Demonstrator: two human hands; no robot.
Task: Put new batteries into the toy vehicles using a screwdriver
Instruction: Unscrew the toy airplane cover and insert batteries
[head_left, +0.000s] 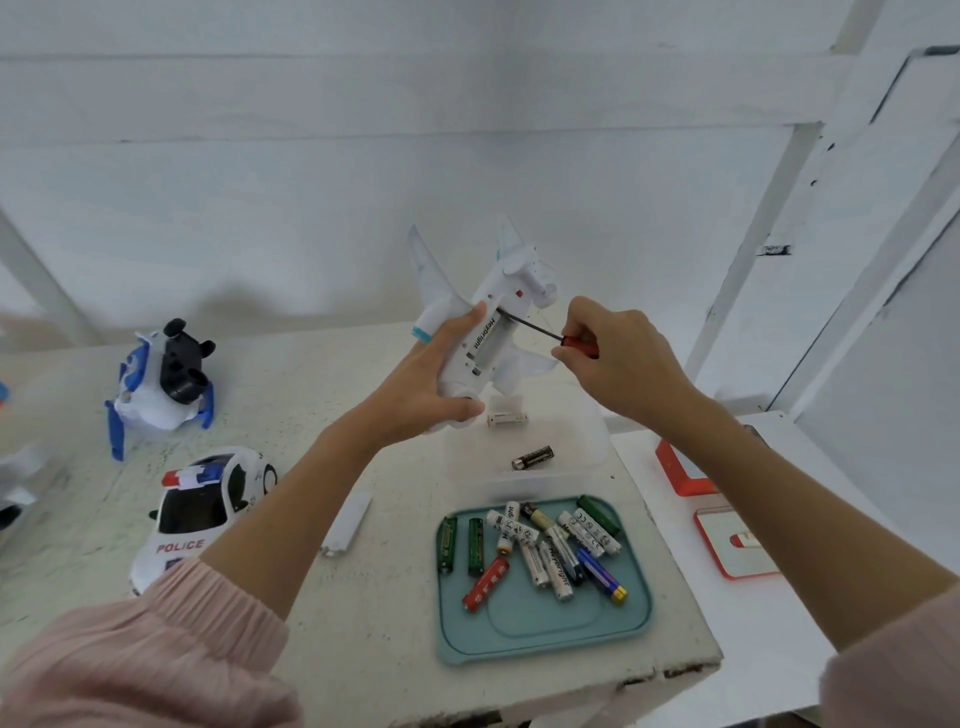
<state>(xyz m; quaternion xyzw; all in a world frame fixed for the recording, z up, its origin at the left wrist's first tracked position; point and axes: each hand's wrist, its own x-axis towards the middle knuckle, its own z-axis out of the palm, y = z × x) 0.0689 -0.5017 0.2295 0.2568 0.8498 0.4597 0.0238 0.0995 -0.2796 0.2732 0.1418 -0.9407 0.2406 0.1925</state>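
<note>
My left hand (426, 384) grips a white toy airplane (511, 291) belly-up above the table, its open battery bay showing a white battery marked Heybright. My right hand (618, 358) pinches the red handle of a small screwdriver (550, 333); its dark shaft points left and the tip touches the top end of the battery bay. A flat white cover piece (347, 524) lies on the table below my left forearm. A teal tray (540, 618) holds several loose batteries. A clear tub (592, 441) behind it contains a dark battery (532, 458) and a white one (506, 417).
A white police car (202, 506) stands at the left front. Behind it a blue-and-white toy (156, 384) lies upside down with its black base up. Two red-rimmed items (727, 540) lie on the white surface at the right. The table's front edge runs just below the tray.
</note>
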